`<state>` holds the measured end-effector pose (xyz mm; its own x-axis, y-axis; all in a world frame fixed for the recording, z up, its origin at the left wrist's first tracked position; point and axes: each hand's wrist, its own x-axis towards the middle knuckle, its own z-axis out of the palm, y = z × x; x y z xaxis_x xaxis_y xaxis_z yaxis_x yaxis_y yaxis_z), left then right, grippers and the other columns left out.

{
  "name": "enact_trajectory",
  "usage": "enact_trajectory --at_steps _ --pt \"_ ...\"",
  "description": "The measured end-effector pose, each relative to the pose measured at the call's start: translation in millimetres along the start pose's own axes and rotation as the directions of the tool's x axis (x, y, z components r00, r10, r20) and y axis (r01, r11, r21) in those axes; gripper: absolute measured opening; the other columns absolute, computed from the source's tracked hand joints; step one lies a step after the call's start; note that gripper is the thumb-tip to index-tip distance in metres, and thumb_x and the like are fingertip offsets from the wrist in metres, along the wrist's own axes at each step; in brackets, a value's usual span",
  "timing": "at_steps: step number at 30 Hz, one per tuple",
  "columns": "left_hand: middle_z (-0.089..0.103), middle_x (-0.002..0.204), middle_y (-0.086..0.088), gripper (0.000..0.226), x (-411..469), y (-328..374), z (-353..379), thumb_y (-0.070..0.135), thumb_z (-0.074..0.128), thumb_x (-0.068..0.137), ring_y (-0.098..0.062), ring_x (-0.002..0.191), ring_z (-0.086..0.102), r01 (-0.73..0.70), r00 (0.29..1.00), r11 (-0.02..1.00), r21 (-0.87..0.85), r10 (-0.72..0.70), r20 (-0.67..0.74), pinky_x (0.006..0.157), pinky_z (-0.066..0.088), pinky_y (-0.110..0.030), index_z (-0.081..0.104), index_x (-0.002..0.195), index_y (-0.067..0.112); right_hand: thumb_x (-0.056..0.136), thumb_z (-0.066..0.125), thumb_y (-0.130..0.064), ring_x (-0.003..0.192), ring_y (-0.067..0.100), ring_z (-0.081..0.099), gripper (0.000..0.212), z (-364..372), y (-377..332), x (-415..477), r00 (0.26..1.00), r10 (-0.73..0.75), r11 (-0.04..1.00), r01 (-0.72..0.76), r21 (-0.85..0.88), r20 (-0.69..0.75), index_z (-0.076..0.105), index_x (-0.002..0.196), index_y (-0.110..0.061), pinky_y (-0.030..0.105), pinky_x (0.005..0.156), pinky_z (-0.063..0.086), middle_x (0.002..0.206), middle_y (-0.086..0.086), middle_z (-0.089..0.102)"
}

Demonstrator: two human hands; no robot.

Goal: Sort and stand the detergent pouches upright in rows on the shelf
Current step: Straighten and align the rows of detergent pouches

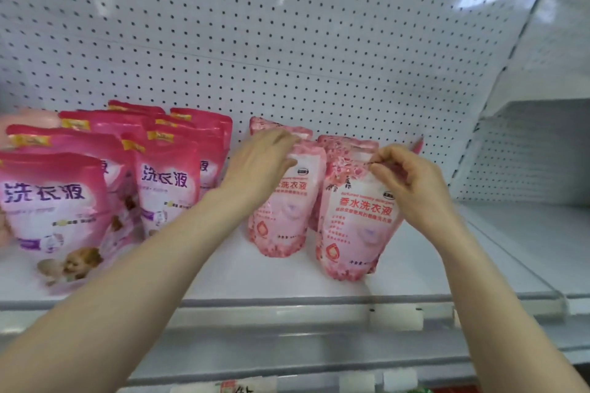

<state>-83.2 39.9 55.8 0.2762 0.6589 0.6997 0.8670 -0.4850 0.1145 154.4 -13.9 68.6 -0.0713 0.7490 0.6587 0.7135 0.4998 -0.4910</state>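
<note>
Two hands up: right hand [412, 182] pinched front floral detergent pouch [357, 223] by its top, body below grip; left hand [258, 163] atop neighbour pouch [281, 217], hold unclear. Seat base flat before release.

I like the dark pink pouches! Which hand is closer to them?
Left. The left hand is beside the dark pink pouches; the right hand pinches a pale pouch farther right.
</note>
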Motion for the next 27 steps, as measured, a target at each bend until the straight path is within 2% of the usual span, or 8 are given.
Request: enact_trajectory --at_steps 4,7,9,11,15,22,25,27 --pt "0.066 0.115 0.0 0.032 17.6 4.4 12.4 0.034 0.055 0.095 -0.022 0.105 0.06 0.048 0.998 0.995 0.088 -0.05 0.023 0.08 0.046 -0.034 0.061 0.124 0.021 0.093 0.063 -0.019 0.074 0.018 0.061 0.004 1.8 40.4 19.2 0.999 -0.034 0.994 0.039 -0.106 0.042 0.063 0.09 -0.018 0.037 0.072 0.05 0.079 -0.002 0.068" --pt "0.062 0.085 0.009 0.02 22.1 3.3 9.8 0.033 0.058 0.093 -0.015 0.078 0.058 0.084 0.995 0.996 -0.017 -0.083 0.055 0.065 0.033 -0.025 0.067 0.094 0.015 0.092 0.065 -0.03 0.088 0.016 0.066 0.016 1.5 52.7 31.3 0.978 -0.167 0.933 0.198 -0.3 0.127 0.065 0.105 -0.023 0.04 0.082 0.052 0.092 -0.014 0.069" --pt "0.056 0.073 0.013 0.018 21.2 5.1 3.6 0.029 0.063 0.091 -0.012 0.068 0.054 0.078 0.994 0.993 -0.085 -0.071 0.086 0.059 0.03 -0.024 0.063 0.081 0.015 0.089 0.068 -0.029 0.091 0.019 0.067 0.018 4.6 56.4 36.5 0.966 -0.219 0.919 0.252 -0.303 0.138 0.068 0.106 -0.021 0.043 0.084 0.052 0.094 -0.008 0.072" --pt "0.049 0.065 0.019 0.02 18.7 10.8 -3.2 0.028 0.065 0.089 -0.002 0.061 0.047 0.063 0.993 0.994 -0.087 -0.054 0.106 0.055 0.028 -0.019 0.056 0.074 0.02 0.088 0.071 -0.022 0.083 0.02 0.067 0.009 7.8 60.6 40.2 0.964 -0.247 0.937 0.263 -0.229 0.094 0.071 0.095 -0.017 0.043 0.078 0.054 0.087 -0.006 0.072" --pt "0.047 0.065 0.023 0.018 14.8 18.4 -7.2 0.027 0.066 0.088 0.01 0.063 0.044 0.06 0.993 0.996 -0.064 -0.053 0.103 0.056 0.028 -0.013 0.056 0.074 0.024 0.088 0.07 -0.019 0.074 0.016 0.064 0.003 13.4 69.2 48.8 0.938 -0.333 0.927 0.345 -0.149 0.099 0.07 0.088 -0.016 0.042 0.072 0.052 0.079 -0.008 0.069" --pt "0.05 0.068 0.023 0.014 19.3 15.5 -6.7 0.03 0.065 0.089 0.012 0.065 0.045 0.062 0.991 0.998 -0.008 -0.06 0.121 0.057 0.034 -0.016 0.064 0.08 0.02 0.091 0.065 -0.027 0.081 0.014 0.065 0.009 16.0 74.7 54.5 0.936 -0.327 0.932 0.342 -0.117 0.132 0.069 0.095 -0.02 0.044 0.077 0.053 0.084 -0.012 0.068" --pt "0.048 0.069 0.025 0.012 21.2 12.8 -5.7 0.032 0.063 0.09 0.011 0.064 0.044 0.046 0.991 0.999 0.019 -0.048 0.124 0.055 0.03 -0.015 0.063 0.082 0.024 0.096 0.059 -0.031 0.082 0.006 0.06 0.015 15.6 74.5 52.6 0.936 -0.321 0.932 0.34 -0.129 0.146 0.069 0.101 -0.022 0.033 0.078 0.048 0.089 -0.016 0.069" --pt "0.049 0.072 0.024 0.011 18.6 11.1 -3.1 0.031 0.063 0.09 0.008 0.064 0.044 0.025 0.995 1.0 0.018 -0.026 0.093 0.055 0.029 -0.014 0.068 0.089 0.022 0.1 0.051 -0.028 0.08 0.002 0.061 0.018 5.2 83.5 55.2 0.975 -0.219 0.975 0.221 -0.034 0.048 0.068 0.105 -0.023 0.024 0.075 0.046 0.092 -0.018 0.069"
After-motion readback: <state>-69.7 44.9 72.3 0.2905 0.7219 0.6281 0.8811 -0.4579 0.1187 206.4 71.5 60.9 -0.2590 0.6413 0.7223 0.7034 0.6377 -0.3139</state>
